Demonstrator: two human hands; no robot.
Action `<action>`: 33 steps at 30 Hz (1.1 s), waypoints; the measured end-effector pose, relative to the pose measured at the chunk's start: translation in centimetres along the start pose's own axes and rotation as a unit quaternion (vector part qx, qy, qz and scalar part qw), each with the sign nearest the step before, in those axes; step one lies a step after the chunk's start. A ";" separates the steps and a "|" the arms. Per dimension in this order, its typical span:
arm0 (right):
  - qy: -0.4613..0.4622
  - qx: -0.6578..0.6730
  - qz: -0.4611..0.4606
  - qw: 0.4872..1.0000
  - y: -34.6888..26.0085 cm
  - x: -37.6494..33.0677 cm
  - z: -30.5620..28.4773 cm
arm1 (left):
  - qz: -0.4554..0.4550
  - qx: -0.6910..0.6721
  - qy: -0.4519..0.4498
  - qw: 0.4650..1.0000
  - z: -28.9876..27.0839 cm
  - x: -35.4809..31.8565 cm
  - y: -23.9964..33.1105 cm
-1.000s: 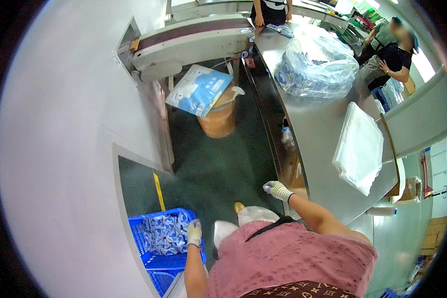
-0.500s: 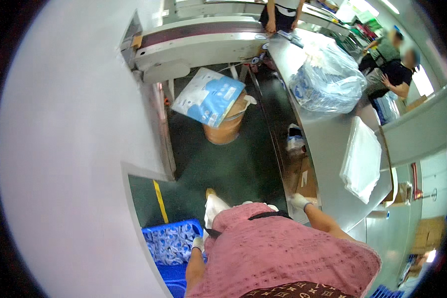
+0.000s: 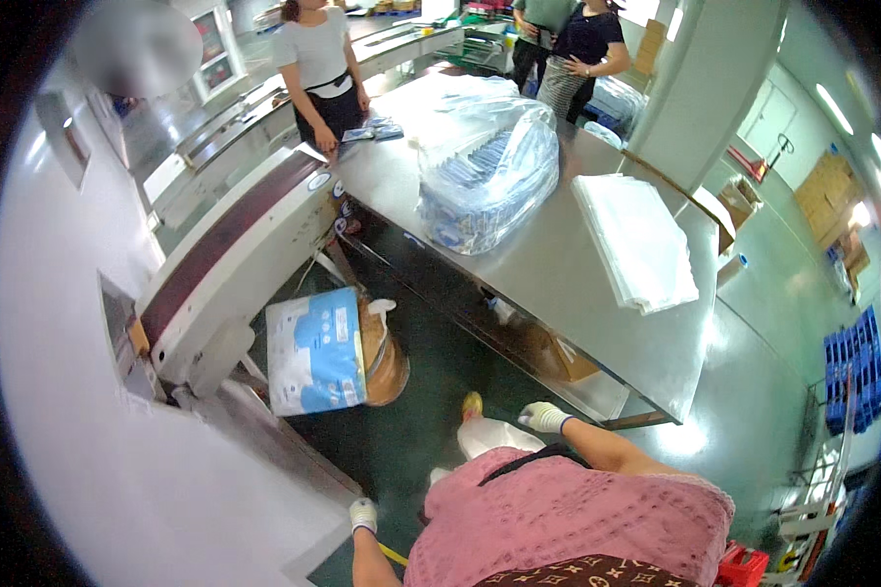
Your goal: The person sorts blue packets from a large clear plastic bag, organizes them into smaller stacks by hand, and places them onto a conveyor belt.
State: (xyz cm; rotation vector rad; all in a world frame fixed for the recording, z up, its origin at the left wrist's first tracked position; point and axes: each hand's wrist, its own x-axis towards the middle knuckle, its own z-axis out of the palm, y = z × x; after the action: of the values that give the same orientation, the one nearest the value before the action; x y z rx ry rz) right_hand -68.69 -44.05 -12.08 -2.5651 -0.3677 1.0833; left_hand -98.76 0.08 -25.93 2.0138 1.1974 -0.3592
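Observation:
My left hand (image 3: 363,515), in a white knit glove, hangs beside the lower end of a white wall panel. Its fingers point away and are too small to make out. My right hand (image 3: 542,418), gloved alike, is out in front of me, short of the steel table (image 3: 646,357). Its fingers are curled in, with nothing visible in them. On that table lie a large clear plastic bag (image 3: 489,186) full of blue-and-white packets and a stack of white plastic sheets (image 3: 636,245). Neither hand touches these.
A brown drum (image 3: 390,367) with a blue-and-white sack (image 3: 313,352) stands between the table and a conveyor (image 3: 235,225). One person (image 3: 313,68) is at the table's far end; two more stand beyond. Blue pallets (image 3: 854,367) are at right.
My view has turned right and moved forward, so the table spreads across the middle. The blue crate of packets by my left hand has left view. My right hand is now away from the table.

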 end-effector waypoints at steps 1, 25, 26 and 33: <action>0.004 0.014 0.028 1.000 1.6 -0.1 -0.1 | 0.020 -0.006 -0.026 0.999 -1.0 0.6 3.8; 0.321 0.299 -0.070 0.896 -5.9 16.5 -31.8 | 0.419 -0.030 -0.184 0.889 0.3 25.7 56.6; 0.353 0.315 -0.072 0.878 -7.0 16.6 -34.6 | 0.422 0.018 -0.132 0.897 -1.0 26.5 61.4; 0.476 0.215 -0.146 0.840 -13.4 25.3 -49.4 | 0.591 -0.064 -0.024 0.804 -2.7 31.9 91.6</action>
State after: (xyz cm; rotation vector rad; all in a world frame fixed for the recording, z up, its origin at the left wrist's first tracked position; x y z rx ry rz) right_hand -17.02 -32.67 9.31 -2.1835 -0.1958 -0.2605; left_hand -5.31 -3.38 -0.17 2.1838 -0.2190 0.2989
